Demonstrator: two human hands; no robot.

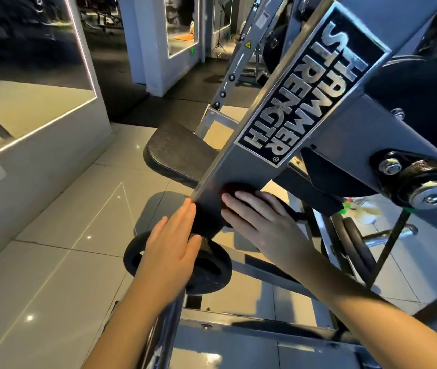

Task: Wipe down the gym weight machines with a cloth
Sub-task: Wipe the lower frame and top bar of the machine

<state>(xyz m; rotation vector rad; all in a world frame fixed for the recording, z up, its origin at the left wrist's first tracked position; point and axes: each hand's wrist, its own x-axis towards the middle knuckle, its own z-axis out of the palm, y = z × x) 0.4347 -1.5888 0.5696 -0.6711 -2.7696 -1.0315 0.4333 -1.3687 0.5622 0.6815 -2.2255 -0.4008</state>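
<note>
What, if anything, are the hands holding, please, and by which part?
Nothing is gripped: the right hand and left hand press a dark cloth flat against the machine's beam.

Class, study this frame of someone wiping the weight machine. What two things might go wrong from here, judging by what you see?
1. The left hand lies flat with its fingertips at the metal edge of the grey beam; sliding along it may scrape them.
2. The right hand presses the dark cloth with straight fingers only, so the cloth might slip out and drop onto the weight plate below.
</note>
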